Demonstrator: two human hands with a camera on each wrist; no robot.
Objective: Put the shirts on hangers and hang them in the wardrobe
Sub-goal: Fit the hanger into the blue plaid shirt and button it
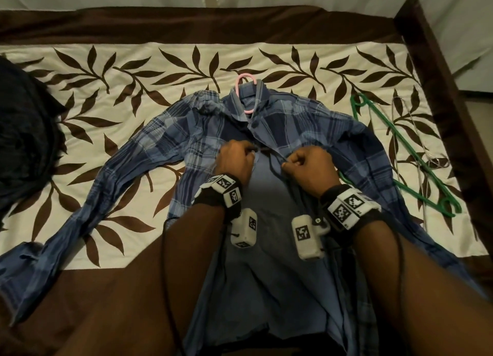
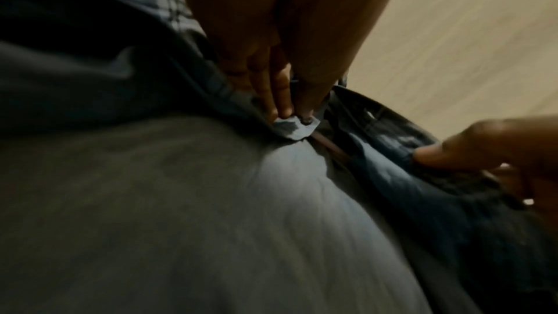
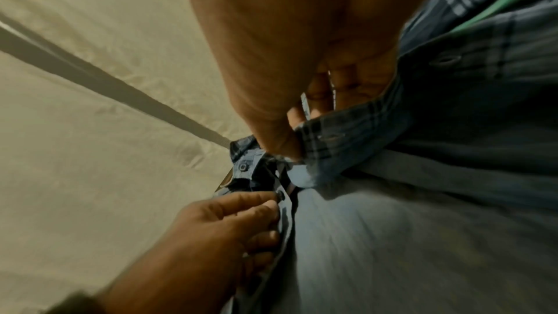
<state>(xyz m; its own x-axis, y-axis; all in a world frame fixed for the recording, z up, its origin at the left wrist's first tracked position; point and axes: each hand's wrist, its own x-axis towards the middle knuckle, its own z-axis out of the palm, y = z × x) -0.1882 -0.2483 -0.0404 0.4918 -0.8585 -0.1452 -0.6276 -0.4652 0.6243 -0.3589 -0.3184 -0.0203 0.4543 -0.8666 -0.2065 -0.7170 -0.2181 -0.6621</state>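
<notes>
A blue plaid shirt [image 1: 165,139] lies spread face up on the bed, sleeves out to both sides, front open below the chest. A pink hanger [image 1: 246,79] sits inside it, its hook poking out of the collar. My left hand [image 1: 236,158] pinches the left front edge at a button [image 2: 306,120]. My right hand [image 1: 306,166] pinches the right front edge with the buttonholes [image 3: 332,137]. Both hands are at chest height of the shirt, a short gap between them.
A green hanger [image 1: 400,152] and a thin wire hanger [image 1: 426,155] lie on the bedspread [image 1: 106,94] right of the shirt. A dark pile of clothing [image 1: 24,131] sits at the left edge. The dark wooden bed frame [image 1: 437,70] runs along the right.
</notes>
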